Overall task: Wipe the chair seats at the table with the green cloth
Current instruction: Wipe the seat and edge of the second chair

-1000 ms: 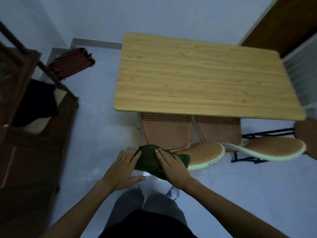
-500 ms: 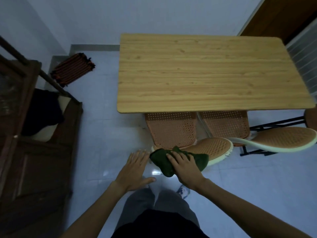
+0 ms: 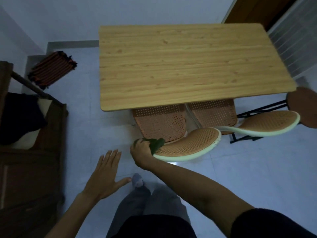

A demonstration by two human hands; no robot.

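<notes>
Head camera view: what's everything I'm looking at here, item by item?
Table: one, light wood, centre, top bare.
Chairs: two, orange perforated with pale rims, tucked under the table's near edge; near chair, far chair.
Round brown seat: one, at right edge, partly cut off.
Green cloth: one, dark green, bunched at the left end of the near chair.
Striped mat: one, orange and black, on floor upper left.
Dark wooden furniture: brown, left side, with dark fabric on it.
Floor: pale tiles.
Door: brown, upper right.
Sock foot: grey, bottom centre.
Right hand: gripping the cloth.
Left hand: open, fingers spread, holding nothing.
</notes>
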